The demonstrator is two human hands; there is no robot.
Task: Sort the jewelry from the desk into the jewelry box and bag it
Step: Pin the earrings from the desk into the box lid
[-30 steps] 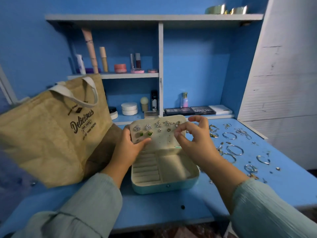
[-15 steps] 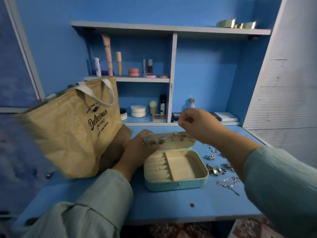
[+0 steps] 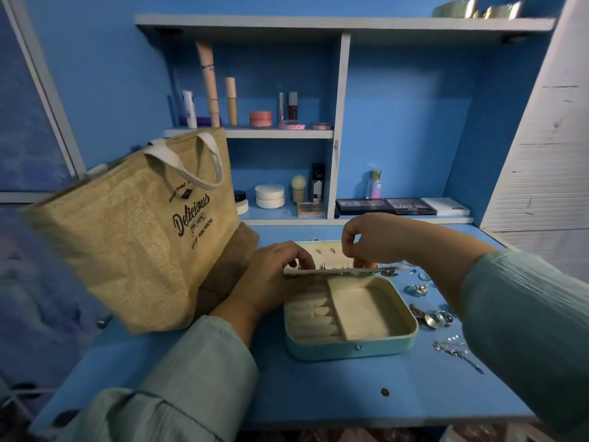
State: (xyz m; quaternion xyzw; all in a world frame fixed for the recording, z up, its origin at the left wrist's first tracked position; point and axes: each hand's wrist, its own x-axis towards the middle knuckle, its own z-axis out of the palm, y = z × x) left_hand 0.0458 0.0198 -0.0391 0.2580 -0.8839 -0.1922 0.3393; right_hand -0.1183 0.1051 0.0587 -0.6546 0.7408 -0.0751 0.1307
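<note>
The teal jewelry box (image 3: 350, 349) lies open on the blue desk, its cream ring rolls and side compartment bare. Its earring panel (image 3: 338, 272) is tipped down almost flat over the box's back half, with earring posts sticking up from it. My left hand (image 3: 274, 279) grips the panel's left end. Curled above it, my right hand (image 3: 376, 240) has a digit down on the panel's far side. Loose jewelry (image 3: 430, 317) lies right of the box, partly hidden by my right forearm. The burlap tote bag (image 3: 137, 231) stands to the left.
A thin chain (image 3: 459, 349) lies near the desk's right front. A small dark coin-like disc (image 3: 385, 392) sits on the desk in front of the box. Cosmetics (image 3: 269, 196) and palettes (image 3: 385, 206) fill the shelves behind. A white panelled wall (image 3: 541, 154) borders the right.
The earring panel has swung from upright down to nearly flat over the box. My right hand rose as a fist, then dropped onto the panel. My left hand stayed on its left end.
</note>
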